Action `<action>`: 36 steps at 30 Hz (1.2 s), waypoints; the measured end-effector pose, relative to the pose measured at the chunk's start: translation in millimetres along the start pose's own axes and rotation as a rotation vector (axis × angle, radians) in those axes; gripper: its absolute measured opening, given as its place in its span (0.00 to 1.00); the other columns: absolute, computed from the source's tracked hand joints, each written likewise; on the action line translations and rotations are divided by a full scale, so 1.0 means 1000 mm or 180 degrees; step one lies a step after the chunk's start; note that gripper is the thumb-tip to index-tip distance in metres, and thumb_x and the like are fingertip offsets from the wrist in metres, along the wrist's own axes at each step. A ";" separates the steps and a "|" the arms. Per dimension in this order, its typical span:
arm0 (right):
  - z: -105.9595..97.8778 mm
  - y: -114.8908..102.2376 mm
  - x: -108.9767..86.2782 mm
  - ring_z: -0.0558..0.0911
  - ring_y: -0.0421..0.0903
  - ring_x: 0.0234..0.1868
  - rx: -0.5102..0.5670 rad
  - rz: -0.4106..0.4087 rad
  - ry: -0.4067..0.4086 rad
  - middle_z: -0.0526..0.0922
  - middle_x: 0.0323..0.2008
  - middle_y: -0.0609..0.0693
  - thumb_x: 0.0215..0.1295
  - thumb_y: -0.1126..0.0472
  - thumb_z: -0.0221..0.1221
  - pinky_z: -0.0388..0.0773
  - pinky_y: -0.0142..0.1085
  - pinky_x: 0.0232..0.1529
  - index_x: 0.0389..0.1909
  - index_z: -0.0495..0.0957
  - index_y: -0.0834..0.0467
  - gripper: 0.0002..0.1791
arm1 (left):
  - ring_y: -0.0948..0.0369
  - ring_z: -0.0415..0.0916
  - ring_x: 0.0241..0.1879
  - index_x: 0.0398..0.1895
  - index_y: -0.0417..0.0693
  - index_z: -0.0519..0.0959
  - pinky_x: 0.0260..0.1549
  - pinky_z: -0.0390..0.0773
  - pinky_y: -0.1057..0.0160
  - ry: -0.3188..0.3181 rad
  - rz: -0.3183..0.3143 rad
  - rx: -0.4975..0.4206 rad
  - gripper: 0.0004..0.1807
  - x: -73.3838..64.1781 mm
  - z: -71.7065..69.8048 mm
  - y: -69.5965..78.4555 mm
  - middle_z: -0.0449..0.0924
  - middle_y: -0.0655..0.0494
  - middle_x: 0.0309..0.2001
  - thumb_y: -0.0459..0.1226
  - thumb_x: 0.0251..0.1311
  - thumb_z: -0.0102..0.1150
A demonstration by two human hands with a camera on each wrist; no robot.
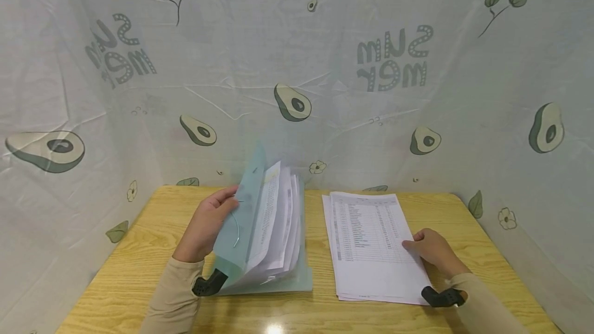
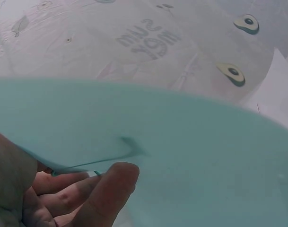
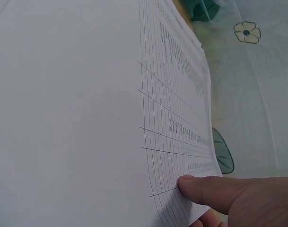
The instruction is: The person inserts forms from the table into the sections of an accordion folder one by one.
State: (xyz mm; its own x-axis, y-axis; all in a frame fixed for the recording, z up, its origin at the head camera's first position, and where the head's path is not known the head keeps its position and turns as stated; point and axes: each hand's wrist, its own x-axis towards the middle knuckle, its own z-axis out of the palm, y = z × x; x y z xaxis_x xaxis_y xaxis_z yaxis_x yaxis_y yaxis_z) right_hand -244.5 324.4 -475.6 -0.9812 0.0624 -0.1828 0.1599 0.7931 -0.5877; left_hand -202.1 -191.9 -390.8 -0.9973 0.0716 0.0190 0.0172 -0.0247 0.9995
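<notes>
On the left of the table, a translucent green document folder (image 1: 246,210) stands partly opened, with several loose printed papers (image 1: 283,220) fanned inside it. My left hand (image 1: 209,223) pinches the raised front cover by its left edge, thumb outside, near a thin white cord (image 1: 237,228). In the left wrist view the cover (image 2: 196,146) spans most of the picture, the thumb (image 2: 110,189) lying against it. To the right lies a small stack of printed sheets (image 1: 371,241) bearing a table of rows. My right hand (image 1: 433,251) pinches its right edge, thumb (image 3: 200,189) on top.
Both lie on a yellow wood-grain table (image 1: 320,313), with a strip of bare wood between folder and stack. Behind and at the sides hangs a pale curtain (image 1: 260,55) printed with avocados and lettering. Each wrist wears a black camera mount (image 1: 211,283).
</notes>
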 end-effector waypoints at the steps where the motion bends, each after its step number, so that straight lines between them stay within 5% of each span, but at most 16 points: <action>1: 0.000 0.001 0.000 0.73 0.51 0.35 0.0018 -0.0001 0.0002 0.73 0.32 0.56 0.69 0.58 0.63 0.68 0.39 0.33 0.40 0.73 0.71 0.17 | 0.59 0.84 0.43 0.72 0.44 0.71 0.39 0.85 0.58 0.0000 -0.0004 0.0000 0.22 0.000 0.000 0.000 0.81 0.45 0.55 0.36 0.79 0.48; 24: 0.000 -0.001 -0.006 0.74 0.46 0.28 0.0198 -0.0268 -0.0101 0.76 0.26 0.50 0.72 0.59 0.61 0.69 0.37 0.28 0.34 0.79 0.64 0.11 | 0.59 0.83 0.45 0.72 0.40 0.71 0.41 0.85 0.59 -0.0050 -0.0045 0.0050 0.23 0.000 0.005 -0.001 0.80 0.45 0.55 0.36 0.79 0.49; 30: -0.003 -0.005 -0.008 0.76 0.46 0.27 0.0297 -0.0367 -0.0080 0.78 0.26 0.49 0.75 0.60 0.58 0.71 0.37 0.25 0.39 0.82 0.65 0.11 | 0.59 0.83 0.45 0.73 0.40 0.70 0.41 0.85 0.59 -0.0060 -0.0086 0.0052 0.23 0.000 0.005 -0.002 0.80 0.43 0.56 0.36 0.79 0.49; 36: -0.008 -0.007 -0.010 0.82 0.46 0.30 0.0535 -0.0433 0.0076 0.86 0.34 0.55 0.78 0.59 0.55 0.79 0.38 0.28 0.54 0.80 0.72 0.19 | 0.58 0.83 0.45 0.72 0.43 0.72 0.41 0.85 0.57 -0.0019 -0.0125 0.0046 0.22 0.002 0.006 -0.002 0.79 0.43 0.56 0.36 0.79 0.49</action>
State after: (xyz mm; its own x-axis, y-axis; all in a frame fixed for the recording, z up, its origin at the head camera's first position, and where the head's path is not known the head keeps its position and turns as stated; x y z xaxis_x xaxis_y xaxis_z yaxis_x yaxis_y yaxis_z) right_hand -237.2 322.7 -463.2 -0.9969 -0.0223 -0.0754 0.0398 0.6832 -0.7292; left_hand -203.2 -185.3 -392.8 -0.9967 0.0782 -0.0201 -0.0208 -0.0074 0.9998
